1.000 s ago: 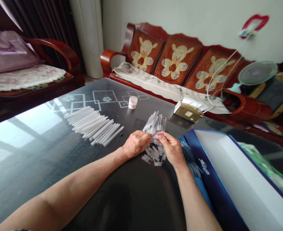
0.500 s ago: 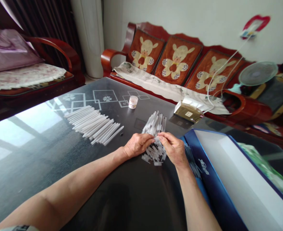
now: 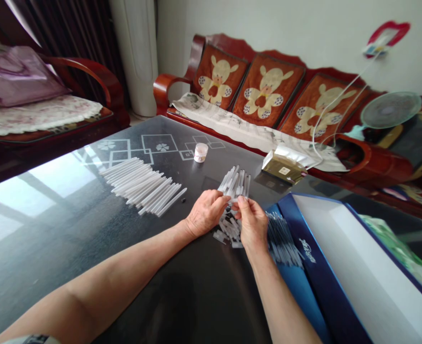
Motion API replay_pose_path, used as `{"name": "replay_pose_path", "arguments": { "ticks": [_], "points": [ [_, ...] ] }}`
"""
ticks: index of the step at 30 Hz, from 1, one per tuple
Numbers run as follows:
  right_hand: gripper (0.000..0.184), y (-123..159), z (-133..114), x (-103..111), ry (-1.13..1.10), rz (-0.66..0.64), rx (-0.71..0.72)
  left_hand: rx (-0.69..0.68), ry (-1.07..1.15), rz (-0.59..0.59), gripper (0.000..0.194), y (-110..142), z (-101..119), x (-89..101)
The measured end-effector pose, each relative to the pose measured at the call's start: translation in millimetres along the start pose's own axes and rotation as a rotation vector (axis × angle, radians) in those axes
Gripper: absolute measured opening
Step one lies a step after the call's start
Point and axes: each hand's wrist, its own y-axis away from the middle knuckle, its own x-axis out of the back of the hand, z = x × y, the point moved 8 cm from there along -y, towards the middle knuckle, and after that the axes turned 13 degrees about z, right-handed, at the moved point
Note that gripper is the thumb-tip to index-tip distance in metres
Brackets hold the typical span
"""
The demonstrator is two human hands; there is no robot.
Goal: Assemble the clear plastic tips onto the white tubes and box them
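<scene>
My left hand (image 3: pixel 206 213) and my right hand (image 3: pixel 253 223) meet fingertip to fingertip over a pile of translucent plastic pieces. Both are closed in a pinch. Between them shows a small translucent plastic piece (image 3: pixel 233 199), mostly covered by the fingers; its exact kind is unclear. Just beyond the hands lie slim clear tubes (image 3: pixel 235 179), bunched together. Nearer me, short clear pieces like pen caps (image 3: pixel 228 229) are heaped, partly hidden by my right hand. To the left, white pen-like tubes (image 3: pixel 144 184) lie side by side in a row.
Right of my hands, thin dark rods (image 3: pixel 282 241) lie on a blue surface beside an open blue box (image 3: pixel 314 258). A small round jar (image 3: pixel 200 153), a tissue box (image 3: pixel 284 165) and a tiny black piece (image 3: pixel 183 200) rest on the dark table (image 3: pixel 182 296). A sofa stands behind.
My right hand has shifted left and turned inward, uncovering more of the dark rods. The left hand stays close by, its fingers more curled. The view has moved slightly.
</scene>
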Motion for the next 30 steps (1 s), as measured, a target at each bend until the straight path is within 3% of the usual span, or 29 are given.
{"name": "replay_pose_path", "arguments": {
  "ticks": [7, 14, 21, 25, 30],
  "points": [
    [0.034, 6.0, 3.0, 0.6, -0.068, 0.054, -0.011, -0.051, -0.043, 0.021, 0.016, 1.0, 0.9, 1.2],
    [0.03, 1.4, -8.0, 0.8, -0.043, -0.029, 0.052, 0.018, -0.021, -0.008, 0.019, 3.6, -1.8, -4.3],
    [0.033, -37.8, -23.8, 37.0, -0.15, 0.114, 0.137, 0.059, -0.114, -0.012, 0.023, 3.8, -16.8, 0.1],
    [0.034, -32.0, -30.6, 37.2, 0.179, 0.086, 0.404, 0.027, -0.138, -0.017, 0.022, 5.6, -16.7, -1.1],
    [0.023, -4.8, -40.6, 10.6, 0.514, -0.166, 0.784, 0.015, -0.144, -0.016, 0.022, 8.1, -17.6, -3.6]
  ]
}}
